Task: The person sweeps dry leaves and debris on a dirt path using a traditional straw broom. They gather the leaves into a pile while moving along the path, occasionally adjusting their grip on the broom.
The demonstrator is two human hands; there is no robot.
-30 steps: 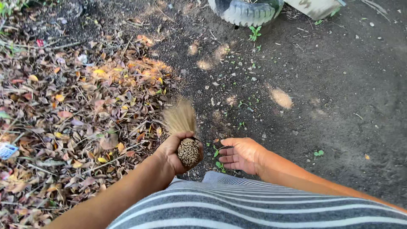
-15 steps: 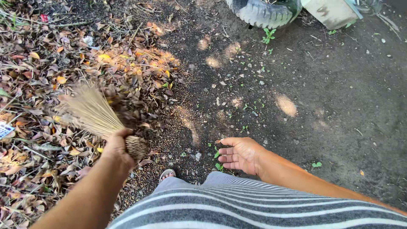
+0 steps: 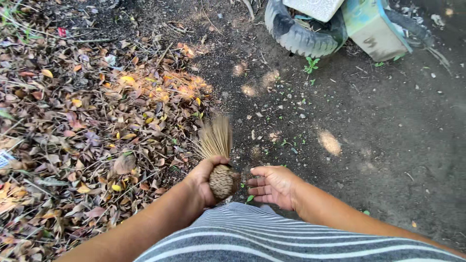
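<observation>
— Looking at the broom [image 3: 217, 148] first: where?
— Low centre, bristles fanned up and away, tips over the seam between leaves [image 3: 97, 131] and bare dirt [image 3: 388, 145]. Woven butt end turned toward the camera.

— Held how?
— Gripped by the left hand [image 3: 206, 179], fingers curled tight round the bound neck just above the butt, thumb across the top. Forearm reaching in from the lower left, wrist roughly straight.

— And the right hand [image 3: 273, 185]?
— Empty. Palm turned left toward the broom, fingers loosely spread and slightly bent, holding nothing. Just beside the butt end, not touching it. Forearm coming in from the lower right.

— Room to the left?
— Thick dry litter, brown and yellow, filling the whole left side to the frame edge. Ragged border running from the upper middle down to the bristles.

— Room to the right?
— Open dark soil, wide and mostly bare, dotted with small stones, green sprouts and sun spots. Plenty of free ground between hands and the right edge.

— Ahead?
— Old tyre [image 3: 303, 36] at the top, well apart from the broom, with a pale slab [image 3: 315, 7] on it and a painted box [image 3: 374, 31] touching its right side.

— Below?
— Striped cloth [image 3: 272, 237] across the bottom edge, under both forearms.
</observation>
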